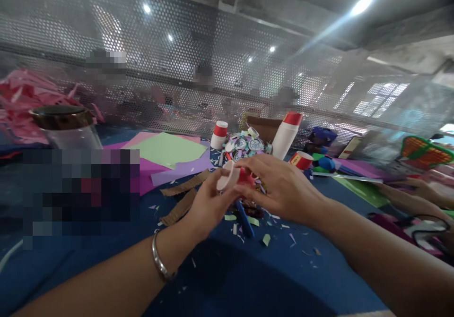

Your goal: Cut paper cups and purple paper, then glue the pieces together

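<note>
Between both hands is a small paper cup [230,177], tipped sideways, with a white rim and a red-pink side. My left hand [204,208] pinches the white rim end. Around the red-pink end curl the fingers of my right hand [283,189], which hide part of the cup. Just under the hands lies a blue handle [244,220], its other end out of sight. Behind them rises a heap of small round paper pieces with grid patterns [244,144]. Paper scraps [266,240] are scattered on the blue tabletop [220,269].
Coloured paper sheets [166,148] and cardboard strips [182,206] lie left of centre. Stacked paper cups [286,135] lean at the back, near a shorter stack [220,135]. A lidded clear jar [69,128] stands left. Another person's hands [414,199] are at right.
</note>
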{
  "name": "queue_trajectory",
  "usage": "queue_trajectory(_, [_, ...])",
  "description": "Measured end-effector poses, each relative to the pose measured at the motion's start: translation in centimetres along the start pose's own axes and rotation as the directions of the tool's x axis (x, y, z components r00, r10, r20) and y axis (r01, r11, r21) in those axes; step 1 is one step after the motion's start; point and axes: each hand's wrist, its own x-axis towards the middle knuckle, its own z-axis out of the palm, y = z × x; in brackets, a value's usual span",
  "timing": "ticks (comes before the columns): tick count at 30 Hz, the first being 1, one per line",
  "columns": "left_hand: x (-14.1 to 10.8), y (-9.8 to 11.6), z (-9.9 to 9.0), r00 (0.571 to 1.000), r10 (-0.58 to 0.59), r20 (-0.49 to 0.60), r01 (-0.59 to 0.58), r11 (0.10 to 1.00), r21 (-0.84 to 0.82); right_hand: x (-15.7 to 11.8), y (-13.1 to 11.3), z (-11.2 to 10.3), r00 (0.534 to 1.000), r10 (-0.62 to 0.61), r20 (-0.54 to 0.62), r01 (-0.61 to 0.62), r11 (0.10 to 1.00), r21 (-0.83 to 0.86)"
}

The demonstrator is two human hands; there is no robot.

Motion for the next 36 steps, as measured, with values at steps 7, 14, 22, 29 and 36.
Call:
queue_trajectory(7, [0.2, 1.5, 0.8, 0.951, -0.310, 0.005, 0.276, 0.841, -0.465, -0.7, 1.4, 1.6, 0.999, -0.001, -0.053, 0.006, 0.996, 0.086])
queue_trajectory(14, [-0.5, 0.6, 1.0, 0.955, -0.288, 0.064, 0.295, 0.935, -0.195, 0.1, 3.9, -1.0, 0.986, 0.128, -0.104, -0.123, 0.991, 0.058])
queue_trajectory(22, [-1.9, 0.2, 0.5, 0.948, -0.014, 0.319, -0.205, 0.739, 0.641, 0.4, 16.5, -6.1, 0.778, 0.620, 0.101, -0.556, 0.755, -0.347])
queue_trajectory(29, [-1.8, 0.0, 0.5, 0.943, -0.072, 0.324, -0.175, 0.721, 0.670, -1.2, 20.8, -4.9, 0.635, 0.721, 0.278, -0.663, 0.693, -0.283])
queue_trajectory(36, [-1.6, -0.2, 0.3, 0.933, -0.072, 0.353, -0.195, 0.722, 0.664, -1.2, 21.2, -4.7, 0.653, 0.722, 0.230, -0.684, 0.692, -0.229])
